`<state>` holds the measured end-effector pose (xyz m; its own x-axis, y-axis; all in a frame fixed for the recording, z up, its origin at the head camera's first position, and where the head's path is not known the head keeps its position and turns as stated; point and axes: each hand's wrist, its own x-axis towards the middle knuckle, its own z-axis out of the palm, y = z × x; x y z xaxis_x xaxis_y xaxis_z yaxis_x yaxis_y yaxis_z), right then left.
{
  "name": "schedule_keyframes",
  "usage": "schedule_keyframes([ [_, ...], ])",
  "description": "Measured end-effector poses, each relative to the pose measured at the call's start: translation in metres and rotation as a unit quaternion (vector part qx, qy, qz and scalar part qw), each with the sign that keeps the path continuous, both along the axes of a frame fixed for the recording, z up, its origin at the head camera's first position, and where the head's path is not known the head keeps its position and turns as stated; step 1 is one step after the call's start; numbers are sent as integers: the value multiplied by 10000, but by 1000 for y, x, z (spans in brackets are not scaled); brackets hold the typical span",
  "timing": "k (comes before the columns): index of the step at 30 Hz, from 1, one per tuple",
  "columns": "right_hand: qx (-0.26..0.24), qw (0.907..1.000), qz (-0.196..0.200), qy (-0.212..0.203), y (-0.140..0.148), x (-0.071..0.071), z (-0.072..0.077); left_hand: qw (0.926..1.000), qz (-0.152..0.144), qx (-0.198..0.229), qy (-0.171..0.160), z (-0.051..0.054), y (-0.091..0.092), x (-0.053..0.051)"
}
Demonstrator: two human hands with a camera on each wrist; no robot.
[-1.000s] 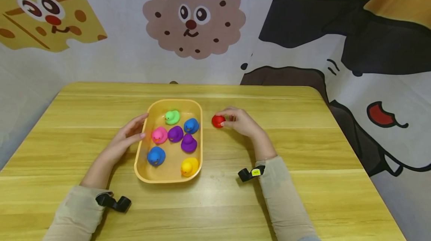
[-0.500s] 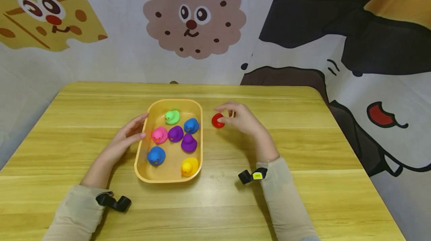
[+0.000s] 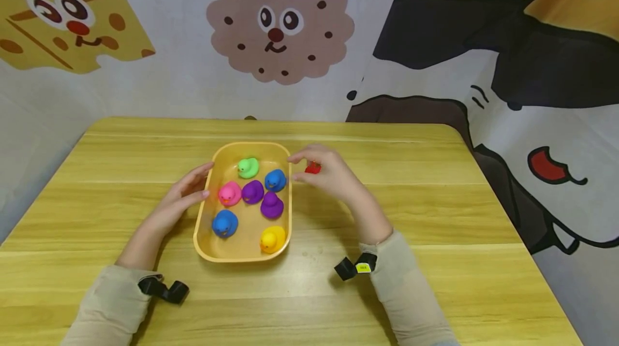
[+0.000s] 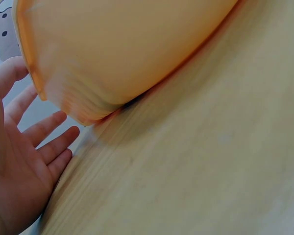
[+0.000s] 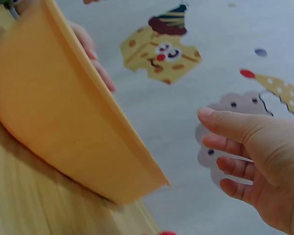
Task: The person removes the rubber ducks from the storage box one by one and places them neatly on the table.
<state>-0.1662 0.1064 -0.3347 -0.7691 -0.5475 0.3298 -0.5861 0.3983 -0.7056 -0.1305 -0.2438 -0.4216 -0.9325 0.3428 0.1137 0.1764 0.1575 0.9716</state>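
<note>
Left grip (image 3: 180, 196), loosely spread, touches the tray (image 3: 243, 250); right grip (image 3: 332, 175), parted, hovers empty nearby.

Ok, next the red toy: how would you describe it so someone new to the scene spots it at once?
On the wooden table, find the yellow-orange tray holding seven toy ducks. Just right of it in the head view, the red toy shows partly, framed by the right hand. It is the only red toy, and the only one outside the tray.

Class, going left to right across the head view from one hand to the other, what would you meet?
Left hand, pink toy duck, central purple toy duck, upper blue toy duck, right hand.
</note>
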Motion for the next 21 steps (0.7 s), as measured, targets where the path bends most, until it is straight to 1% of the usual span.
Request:
schedule_keyframes([
  [6,-158,9994,238,214,-18,11,2,10000,7,-15,13,0,0,0],
  [9,-197,9989,363,244,-28,17,2,10000,21,-27,18,0,0,0],
  [12,-72,9985,476,259,-38,23,1,10000,30,-34,15,1,0,1],
  [17,164,9973,704,149,-51,30,-1,10000,19,-23,16,4,1,1],
  [21,380,9963,765,57,-58,34,-4,10000,14,-15,-3,4,1,2],
])
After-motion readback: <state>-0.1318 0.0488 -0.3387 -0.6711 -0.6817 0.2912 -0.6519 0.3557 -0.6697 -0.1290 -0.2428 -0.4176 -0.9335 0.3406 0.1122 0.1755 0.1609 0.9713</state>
